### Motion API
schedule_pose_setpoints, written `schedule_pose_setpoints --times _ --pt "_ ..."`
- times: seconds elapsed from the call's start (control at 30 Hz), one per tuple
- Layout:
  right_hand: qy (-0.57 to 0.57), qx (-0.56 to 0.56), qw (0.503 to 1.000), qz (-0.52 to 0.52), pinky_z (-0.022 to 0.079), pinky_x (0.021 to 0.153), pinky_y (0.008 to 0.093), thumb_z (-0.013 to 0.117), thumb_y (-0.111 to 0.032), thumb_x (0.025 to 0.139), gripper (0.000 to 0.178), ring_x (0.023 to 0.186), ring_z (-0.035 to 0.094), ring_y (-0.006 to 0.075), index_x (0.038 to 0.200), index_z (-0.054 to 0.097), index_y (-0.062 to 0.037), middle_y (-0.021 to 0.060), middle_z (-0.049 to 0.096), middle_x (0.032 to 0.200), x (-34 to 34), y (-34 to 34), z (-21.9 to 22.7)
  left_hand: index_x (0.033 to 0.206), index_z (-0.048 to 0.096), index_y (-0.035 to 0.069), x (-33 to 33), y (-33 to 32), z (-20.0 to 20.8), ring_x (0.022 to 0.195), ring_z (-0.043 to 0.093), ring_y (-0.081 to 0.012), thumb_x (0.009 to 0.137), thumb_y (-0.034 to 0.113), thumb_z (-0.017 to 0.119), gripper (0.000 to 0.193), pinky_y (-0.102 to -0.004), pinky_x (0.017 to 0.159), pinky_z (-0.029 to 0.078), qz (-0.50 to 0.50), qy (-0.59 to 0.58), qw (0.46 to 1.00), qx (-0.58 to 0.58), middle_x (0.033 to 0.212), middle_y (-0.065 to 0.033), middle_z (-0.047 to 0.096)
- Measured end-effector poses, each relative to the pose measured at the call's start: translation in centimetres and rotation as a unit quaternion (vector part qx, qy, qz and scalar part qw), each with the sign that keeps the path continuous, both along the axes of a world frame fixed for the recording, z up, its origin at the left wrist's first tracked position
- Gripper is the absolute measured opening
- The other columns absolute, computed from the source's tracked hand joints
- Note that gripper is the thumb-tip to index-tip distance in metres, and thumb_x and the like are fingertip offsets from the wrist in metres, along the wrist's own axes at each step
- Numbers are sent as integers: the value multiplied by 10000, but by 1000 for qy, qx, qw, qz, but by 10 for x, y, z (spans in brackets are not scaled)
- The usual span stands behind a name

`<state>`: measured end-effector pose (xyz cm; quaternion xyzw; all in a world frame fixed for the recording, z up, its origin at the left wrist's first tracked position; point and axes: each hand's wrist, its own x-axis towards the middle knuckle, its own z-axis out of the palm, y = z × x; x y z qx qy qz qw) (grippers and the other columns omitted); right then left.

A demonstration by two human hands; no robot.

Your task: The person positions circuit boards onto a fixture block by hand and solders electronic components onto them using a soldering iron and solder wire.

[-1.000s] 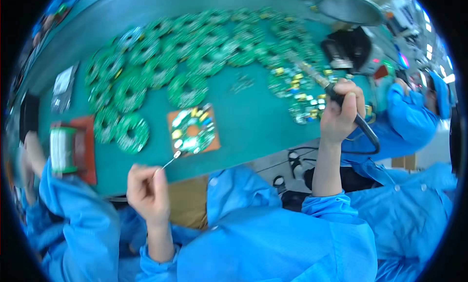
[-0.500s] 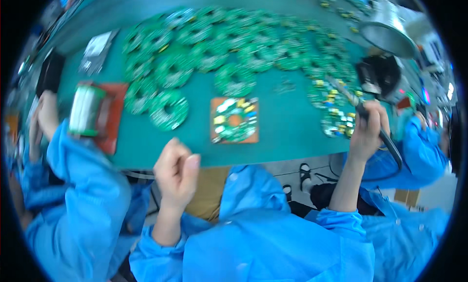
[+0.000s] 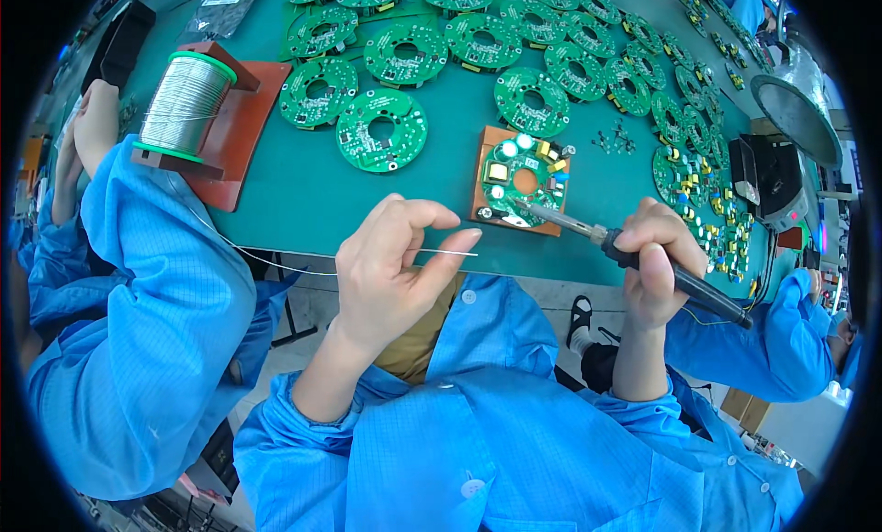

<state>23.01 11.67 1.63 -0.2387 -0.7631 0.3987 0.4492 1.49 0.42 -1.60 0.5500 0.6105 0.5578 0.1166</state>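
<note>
My left hand [image 3: 390,270] is curled around a thin solder wire [image 3: 450,253], with its thumb and index tips a little apart and the wire's end sticking out past the thumb. The wire trails back left to a solder spool [image 3: 186,105]. My right hand [image 3: 661,256] grips the black handle of a soldering iron [image 3: 574,224]. The iron's tip reaches over a round green circuit board [image 3: 548,195], apparently at or close to its surface. This board carries yellow, white and blue components and sits on an orange-brown block [image 3: 481,169].
Many ring-shaped green boards [image 3: 382,130] cover the back of the green table [image 3: 303,197]. Populated boards [image 3: 726,229] lie at right, near a black holder [image 3: 776,185] and a metal duct [image 3: 799,109]. Co-workers' blue sleeves [image 3: 175,284] flank me on both sides.
My right hand has brought the soldering iron left from the right side to the board. My left hand has moved right, fingers more extended, with solder wire now visible. The view has shifted.
</note>
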Motion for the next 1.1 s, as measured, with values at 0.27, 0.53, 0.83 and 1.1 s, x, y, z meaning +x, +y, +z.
schedule_pose_setpoints --times 0.27,0.53,0.83,1.1 --pt "-16 -11 1000 23 287 520 264 562 -241 859 288 608 380 124 765 579 31 52 481 670 1 3 -3 829 622 50 -1 2 1 465 355 -73 679 40 788 224 -246 400 267 -6 20 1000 10 624 3 497" --pt "-1 5 1000 7 280 477 271 602 -179 785 207 516 409 123 738 648 18 58 561 616 -4 1 1 873 625 57 7 6 6 544 516 -149 703 85 760 219 -298 455 413 15 85 996 -26 754 -15 603" --pt "55 35 998 -5 276 527 262 508 -235 899 288 614 353 118 797 562 28 29 416 647 3 2 -4 895 623 61 5 2 8 526 485 -151 698 136 772 258 -284 441 392 10 86 996 -35 761 -9 591" --pt "28 40 997 -56 415 584 235 590 -261 900 363 691 482 121 1089 534 44 60 504 782 2 6 -2 795 662 42 -14 -3 17 669 504 -206 680 114 775 177 -308 579 414 -127 56 990 4 768 -64 523"
